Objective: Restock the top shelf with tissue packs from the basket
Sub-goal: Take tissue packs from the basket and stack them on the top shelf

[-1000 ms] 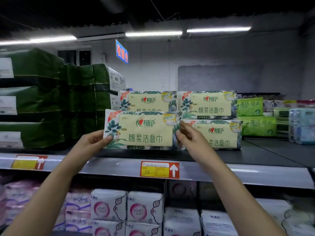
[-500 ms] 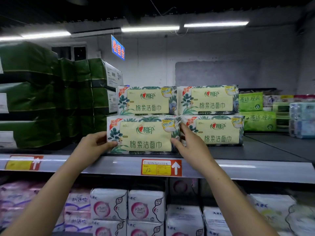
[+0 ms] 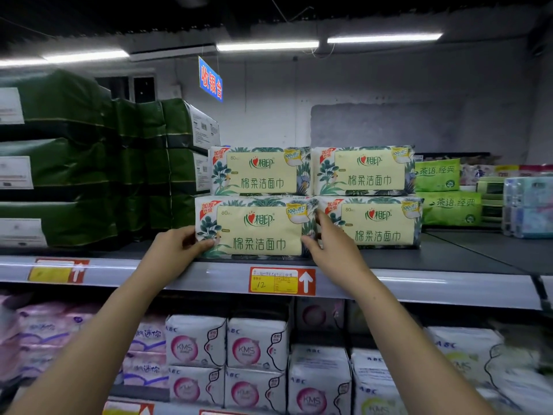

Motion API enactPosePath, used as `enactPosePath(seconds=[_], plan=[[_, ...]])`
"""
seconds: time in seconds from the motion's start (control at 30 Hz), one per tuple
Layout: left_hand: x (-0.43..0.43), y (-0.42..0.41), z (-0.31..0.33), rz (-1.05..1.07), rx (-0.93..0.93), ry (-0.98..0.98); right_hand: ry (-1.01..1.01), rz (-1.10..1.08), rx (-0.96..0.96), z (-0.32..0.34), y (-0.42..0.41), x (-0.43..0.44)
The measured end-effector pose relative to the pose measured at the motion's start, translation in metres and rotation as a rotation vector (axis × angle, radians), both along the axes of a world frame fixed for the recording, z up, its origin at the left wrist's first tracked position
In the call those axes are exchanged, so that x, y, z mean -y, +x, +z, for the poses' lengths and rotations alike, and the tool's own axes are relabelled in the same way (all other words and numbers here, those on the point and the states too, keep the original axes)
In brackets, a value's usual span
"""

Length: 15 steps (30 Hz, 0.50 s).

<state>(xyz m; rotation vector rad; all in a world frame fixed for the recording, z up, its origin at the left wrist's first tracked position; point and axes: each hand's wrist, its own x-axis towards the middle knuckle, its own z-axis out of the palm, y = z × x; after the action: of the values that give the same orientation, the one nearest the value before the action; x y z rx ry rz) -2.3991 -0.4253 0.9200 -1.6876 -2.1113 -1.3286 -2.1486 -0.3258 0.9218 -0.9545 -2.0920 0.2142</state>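
Observation:
A yellow tissue pack (image 3: pixel 254 227) with green leaf print sits on the top shelf (image 3: pixel 449 259), at the lower left of a two-by-two block. My left hand (image 3: pixel 176 245) grips its left end, thumb on the front. My right hand (image 3: pixel 332 244) holds its right end, fingers tucked between it and the lower right pack (image 3: pixel 378 223). Two more packs, the upper left pack (image 3: pixel 258 172) and the upper right pack (image 3: pixel 365 170), lie on top. The basket is out of sight.
Dark green bulk packs (image 3: pixel 89 163) fill the shelf to the left. Light green tissue packs (image 3: pixel 449 193) and pale blue packs (image 3: pixel 529 208) stand at the right. A red and yellow price tag (image 3: pixel 281 281) hangs on the shelf edge. White and pink packs (image 3: pixel 227 354) line the lower shelf.
Both hands have pushed the lower left pack back onto the shelf until it sits level beside the lower right pack. My right fingers have slid further into the gap between them.

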Motion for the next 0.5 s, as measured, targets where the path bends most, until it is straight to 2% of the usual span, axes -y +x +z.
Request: enactPosePath(seconds=[0.23, 0.3, 0.4, 0.5], plan=[[0.013, 0.017, -0.017, 0.117, 0.070, 0.222, 0.084, -0.013, 0.030, -0.007, 0.002, -0.002], [0.017, 0.019, -0.021, 0.107, 0.092, 0.236, 0.068, 0.022, -0.074, -0.008, 0.005, 0.001], [0.025, 0.022, -0.021, 0.108, 0.104, 0.266, 0.033, 0.175, -0.339, -0.008, 0.010, 0.010], [0.034, 0.027, -0.019, 0.079, 0.146, 0.319, 0.017, 0.254, -0.470, -0.009, 0.020, 0.021]])
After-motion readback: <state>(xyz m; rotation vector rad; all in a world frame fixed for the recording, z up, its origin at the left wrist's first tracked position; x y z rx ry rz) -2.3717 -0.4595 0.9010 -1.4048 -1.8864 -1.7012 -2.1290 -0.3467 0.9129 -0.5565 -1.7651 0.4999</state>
